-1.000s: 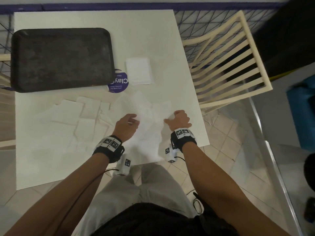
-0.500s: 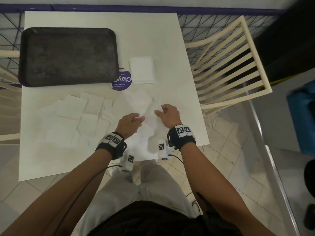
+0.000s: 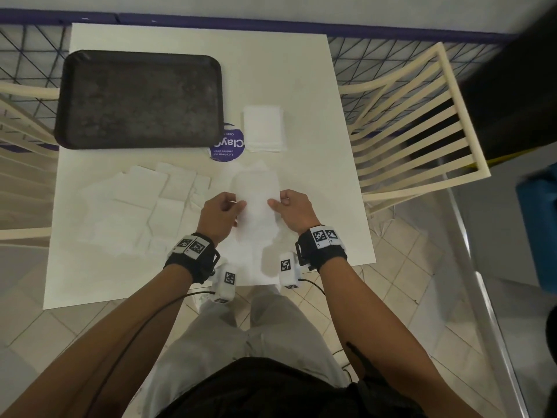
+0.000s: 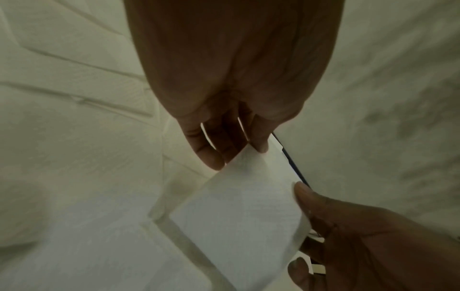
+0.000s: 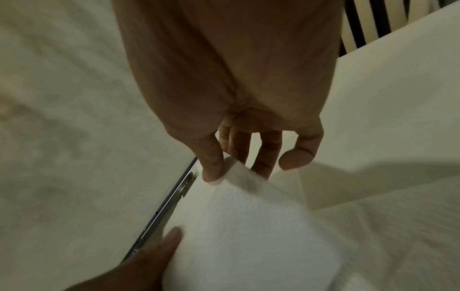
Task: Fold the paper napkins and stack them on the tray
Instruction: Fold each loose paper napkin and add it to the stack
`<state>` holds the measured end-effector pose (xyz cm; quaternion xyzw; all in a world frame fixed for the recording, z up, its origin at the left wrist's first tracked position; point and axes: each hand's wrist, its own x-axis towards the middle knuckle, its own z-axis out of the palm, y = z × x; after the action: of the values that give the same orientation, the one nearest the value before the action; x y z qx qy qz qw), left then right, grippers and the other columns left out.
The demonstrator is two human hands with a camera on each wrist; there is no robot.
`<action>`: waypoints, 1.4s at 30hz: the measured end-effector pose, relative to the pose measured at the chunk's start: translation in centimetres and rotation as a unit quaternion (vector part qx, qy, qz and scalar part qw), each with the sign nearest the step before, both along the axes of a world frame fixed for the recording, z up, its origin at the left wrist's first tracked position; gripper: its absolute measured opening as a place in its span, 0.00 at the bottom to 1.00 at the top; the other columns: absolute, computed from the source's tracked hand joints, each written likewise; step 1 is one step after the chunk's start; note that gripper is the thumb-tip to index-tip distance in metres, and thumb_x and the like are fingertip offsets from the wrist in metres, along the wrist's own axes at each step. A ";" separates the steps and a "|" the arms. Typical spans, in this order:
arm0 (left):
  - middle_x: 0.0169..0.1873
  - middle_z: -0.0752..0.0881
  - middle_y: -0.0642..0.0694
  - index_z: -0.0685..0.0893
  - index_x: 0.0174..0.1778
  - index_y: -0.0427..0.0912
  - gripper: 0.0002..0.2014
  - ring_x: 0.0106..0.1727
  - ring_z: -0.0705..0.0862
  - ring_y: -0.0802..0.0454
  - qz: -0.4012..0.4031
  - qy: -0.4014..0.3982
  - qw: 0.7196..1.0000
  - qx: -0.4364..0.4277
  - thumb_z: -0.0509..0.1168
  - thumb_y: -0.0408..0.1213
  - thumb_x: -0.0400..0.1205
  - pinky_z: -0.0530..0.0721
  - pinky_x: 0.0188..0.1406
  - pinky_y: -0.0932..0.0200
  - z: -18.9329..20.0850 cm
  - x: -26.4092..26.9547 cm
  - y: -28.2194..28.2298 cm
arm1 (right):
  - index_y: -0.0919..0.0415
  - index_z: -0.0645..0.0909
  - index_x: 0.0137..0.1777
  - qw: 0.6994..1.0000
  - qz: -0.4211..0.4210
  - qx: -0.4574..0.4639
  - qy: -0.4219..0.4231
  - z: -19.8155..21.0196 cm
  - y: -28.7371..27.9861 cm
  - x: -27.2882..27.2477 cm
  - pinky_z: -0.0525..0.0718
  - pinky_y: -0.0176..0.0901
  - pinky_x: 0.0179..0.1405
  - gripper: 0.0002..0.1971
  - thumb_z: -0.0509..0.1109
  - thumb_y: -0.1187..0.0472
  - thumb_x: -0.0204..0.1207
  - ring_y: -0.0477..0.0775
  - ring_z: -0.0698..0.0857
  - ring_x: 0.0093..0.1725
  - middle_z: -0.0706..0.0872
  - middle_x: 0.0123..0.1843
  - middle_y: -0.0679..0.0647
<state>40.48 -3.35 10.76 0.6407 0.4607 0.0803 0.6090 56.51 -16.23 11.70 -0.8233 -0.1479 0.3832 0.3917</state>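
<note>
Napkin now lifted, pinched between left hand, right hand

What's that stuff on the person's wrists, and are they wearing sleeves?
No sleeves: both forearms are bare. The left hand and right hand each have a black wrist strap topped with white tags printed with black square patterns. A small white camera box with the same kind of pattern hangs under each wrist, trailing a thin black cable.
</note>
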 end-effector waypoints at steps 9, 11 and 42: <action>0.47 0.93 0.39 0.88 0.59 0.41 0.08 0.51 0.91 0.34 0.032 -0.045 0.998 -0.043 0.72 0.37 0.85 0.90 0.56 0.33 0.3 -1.0 1.2 | 0.60 0.83 0.50 0.999 0.025 0.016 0.024 -0.1 0.4 -0.2 0.79 0.46 0.43 0.09 0.78 0.61 0.74 0.48 0.84 0.31 0.77 0.23 0.41; 0.47 0.94 0.39 0.89 0.58 0.41 0.08 0.52 0.91 0.31 0.034 -0.056 0.996 -0.062 0.73 0.33 0.84 0.89 0.59 0.31 0.3 -1.1 1.3 | 0.58 0.83 0.50 0.999 0.011 0.027 0.037 -0.1 0.6 -0.2 0.78 0.45 0.40 0.08 0.78 0.62 0.74 0.48 0.83 0.30 0.78 0.27 0.45; 0.41 0.95 0.47 0.95 0.48 0.43 0.03 0.43 0.93 0.40 0.034 -0.026 0.999 -0.020 0.78 0.36 0.80 0.93 0.52 0.42 0.9 -1.1 1.8 | 0.47 0.88 0.56 0.995 0.015 0.091 0.026 0.8 1.9 -0.6 0.85 0.46 0.48 0.14 0.73 0.64 0.74 0.51 0.86 0.43 0.87 0.41 0.50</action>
<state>39.37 -1.60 11.67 0.6099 0.4678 0.1085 0.6304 55.92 -14.36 12.46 -0.7719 -0.1839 0.3953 0.4626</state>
